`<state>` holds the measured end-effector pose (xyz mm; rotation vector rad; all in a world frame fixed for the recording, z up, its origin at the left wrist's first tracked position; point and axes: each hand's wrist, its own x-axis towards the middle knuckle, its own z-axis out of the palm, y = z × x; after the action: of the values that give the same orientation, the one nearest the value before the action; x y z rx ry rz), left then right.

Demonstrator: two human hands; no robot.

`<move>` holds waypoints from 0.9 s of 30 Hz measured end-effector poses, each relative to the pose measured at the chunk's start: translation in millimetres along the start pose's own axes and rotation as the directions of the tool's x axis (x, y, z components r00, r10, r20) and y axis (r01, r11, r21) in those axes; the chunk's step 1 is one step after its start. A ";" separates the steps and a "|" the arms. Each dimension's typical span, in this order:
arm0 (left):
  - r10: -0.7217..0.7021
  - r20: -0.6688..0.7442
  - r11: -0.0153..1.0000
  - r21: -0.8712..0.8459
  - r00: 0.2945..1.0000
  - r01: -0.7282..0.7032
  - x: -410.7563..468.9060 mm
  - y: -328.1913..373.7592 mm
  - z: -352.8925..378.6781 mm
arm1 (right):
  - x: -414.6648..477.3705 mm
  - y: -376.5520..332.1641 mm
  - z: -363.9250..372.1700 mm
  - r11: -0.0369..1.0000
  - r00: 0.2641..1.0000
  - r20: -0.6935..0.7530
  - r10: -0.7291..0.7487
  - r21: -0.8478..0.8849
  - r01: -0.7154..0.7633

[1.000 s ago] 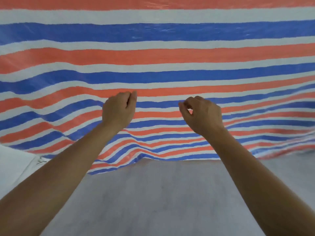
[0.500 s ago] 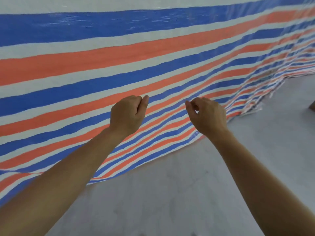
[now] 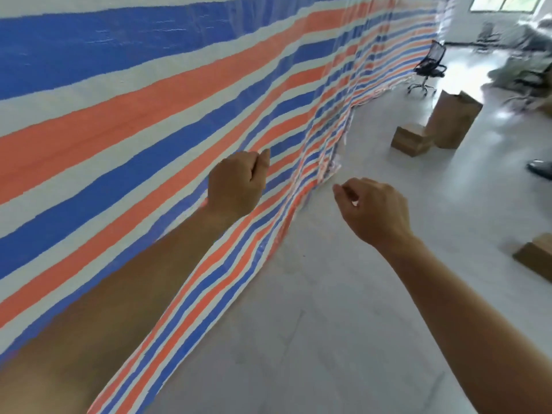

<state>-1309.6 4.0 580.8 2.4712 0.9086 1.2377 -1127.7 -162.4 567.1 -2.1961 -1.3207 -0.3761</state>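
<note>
A large sheet of blue, orange and white striped tarpaulin [image 3: 119, 115] hangs like a wall along the left and trails onto the pale floor [image 3: 328, 324]. My left hand [image 3: 236, 186] is raised in front of the sheet as a fist, with nothing visible in it. My right hand [image 3: 373, 210] is raised over the floor to the right of the sheet's lower edge. Its fingers are curled, the thumb is near the forefinger, and it holds nothing I can see. Both forearms are bare.
A tall cardboard box [image 3: 452, 121] and a small one [image 3: 410, 140] stand on the floor at the right. Another box [image 3: 534, 258] lies at the right edge. A black office chair [image 3: 428, 68] stands farther back. A person's dark shoe [image 3: 540, 168] shows at the right.
The view has swung to the right along the striped sheet, bringing the boxes, chair and room into sight. Both hands keep the same raised, curled pose.
</note>
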 end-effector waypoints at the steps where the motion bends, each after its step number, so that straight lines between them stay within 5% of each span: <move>1: 0.030 0.020 0.999 -0.031 0.999 -0.029 17.9 7.2 31.3 | 11.8 24.3 2.8 0.999 0.999 -0.010 0.043 -0.014 -0.043; 7: 0.121 0.109 0.991 -0.071 0.987 -0.114 102.3 42.6 190.5 | 80.9 162.3 35.8 0.975 0.974 -0.051 0.222 -0.021 -0.223; 17: 0.185 0.129 0.980 -0.098 0.974 -0.174 279.3 131.3 398.6 | 263.8 365.6 40.0 0.951 0.949 -0.066 0.308 -0.006 -0.309; 27: 0.116 0.120 0.987 -0.124 0.986 -0.101 443.3 92.0 599.7 | 460.1 510.5 141.3 0.950 0.952 -0.050 0.302 -0.070 -0.305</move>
<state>-600.1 247.6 537.6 2.5014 0.6572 1.1172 -465.1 64.1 523.3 -2.3964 -0.9396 -0.3531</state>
